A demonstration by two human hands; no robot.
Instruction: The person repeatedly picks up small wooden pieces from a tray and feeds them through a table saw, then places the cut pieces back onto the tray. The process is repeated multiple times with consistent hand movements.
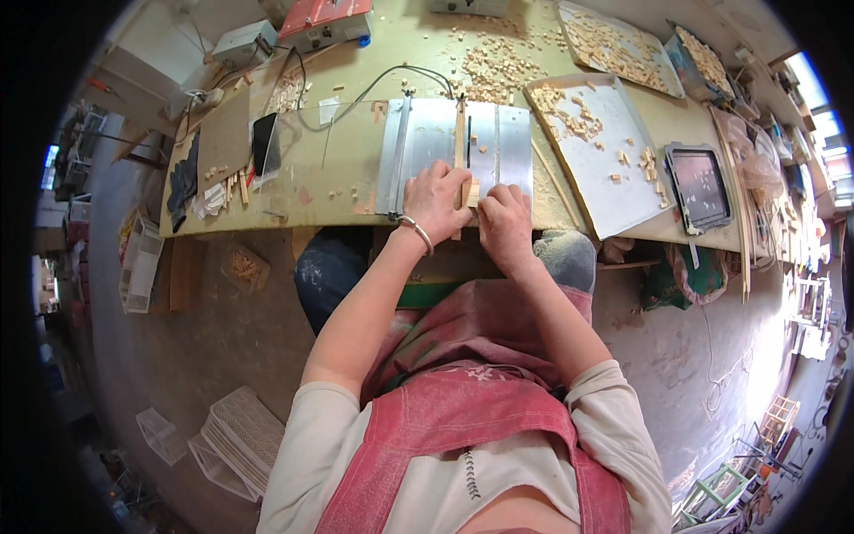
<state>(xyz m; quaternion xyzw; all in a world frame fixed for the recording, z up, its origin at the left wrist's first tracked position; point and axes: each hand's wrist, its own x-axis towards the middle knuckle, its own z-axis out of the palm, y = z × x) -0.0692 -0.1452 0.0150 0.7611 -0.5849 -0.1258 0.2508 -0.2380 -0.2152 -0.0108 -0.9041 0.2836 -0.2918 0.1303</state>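
Note:
A small pale wood block point(472, 190) lies on a silver metal saw plate point(514, 147), close to the front edge of the bench. From its left side my left hand point(433, 203) closes on it, with fingers bent over a narrow wooden guide strip point(460, 133). My right hand point(506, 224) is curled at the block's right side, fingertips pinched against its near corner; the exact grip is partly hidden. A dark slot point(469, 141) runs away from me just beyond the block. Tiny wood pieces point(478, 145) rest on the plate beside the slot.
Many small wood pieces point(498, 71) are heaped behind the plate. On the right are a white tray point(614, 200) of pieces and a black-framed tablet point(700, 187). A cable point(374, 84) curves across the bench; dark gloves point(183, 185) hang at the left edge.

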